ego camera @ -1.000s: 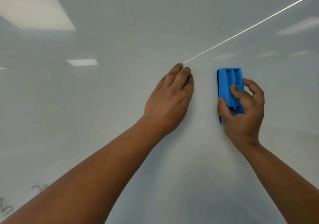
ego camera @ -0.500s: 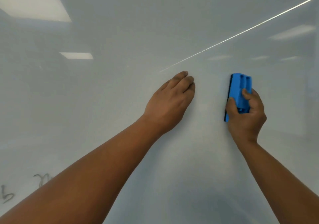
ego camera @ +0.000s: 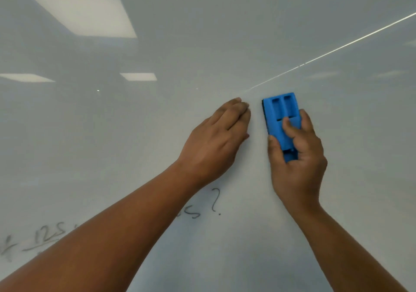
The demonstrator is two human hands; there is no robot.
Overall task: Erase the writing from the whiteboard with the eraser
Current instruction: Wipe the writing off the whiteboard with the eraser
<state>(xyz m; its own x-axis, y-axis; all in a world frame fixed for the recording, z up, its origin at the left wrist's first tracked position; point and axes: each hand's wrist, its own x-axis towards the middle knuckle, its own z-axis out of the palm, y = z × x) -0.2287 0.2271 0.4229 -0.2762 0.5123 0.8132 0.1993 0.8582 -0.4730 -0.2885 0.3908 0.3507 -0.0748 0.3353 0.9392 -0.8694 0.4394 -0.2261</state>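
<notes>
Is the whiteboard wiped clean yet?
No. Writing remains on the whiteboard, below the blue eraser.

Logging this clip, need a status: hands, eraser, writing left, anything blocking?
Right hand gripping blue eraser, pressed on whiteboard. Left hand flat on board, empty. Writing remains below. Left forearm covers part of it.

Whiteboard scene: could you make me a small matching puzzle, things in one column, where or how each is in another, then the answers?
Things:
1. eraser
2. left hand
3. question mark
4. ceiling light reflection

States:
A. flat on the whiteboard, holding nothing
B. upper left of the board
C. blue, gripped by the right hand
D. written below both hands

Pairs: 1-C, 2-A, 3-D, 4-B
</notes>
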